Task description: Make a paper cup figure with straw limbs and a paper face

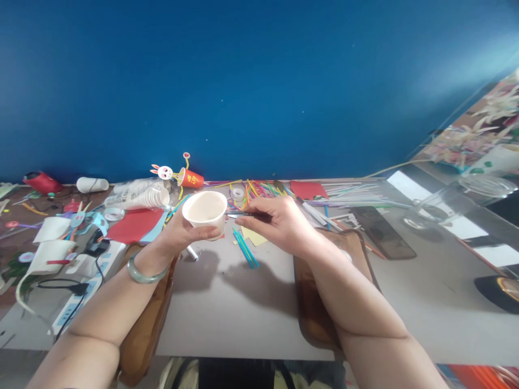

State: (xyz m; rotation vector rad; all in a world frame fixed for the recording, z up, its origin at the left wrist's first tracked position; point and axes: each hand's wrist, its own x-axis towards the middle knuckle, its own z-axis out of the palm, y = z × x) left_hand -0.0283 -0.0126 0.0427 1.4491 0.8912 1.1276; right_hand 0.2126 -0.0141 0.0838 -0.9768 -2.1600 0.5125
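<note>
Left hand [175,233]: thumb and fingers clasping a white, round paper cup [205,209] above the grey tabletop [227,319] | Right hand [279,222]: thumb and fingertips pinching a slim, dark-handled tool [263,216] beside the cup | Foreground: thin blue-green sticks [245,249] lying on the tabletop
</note>
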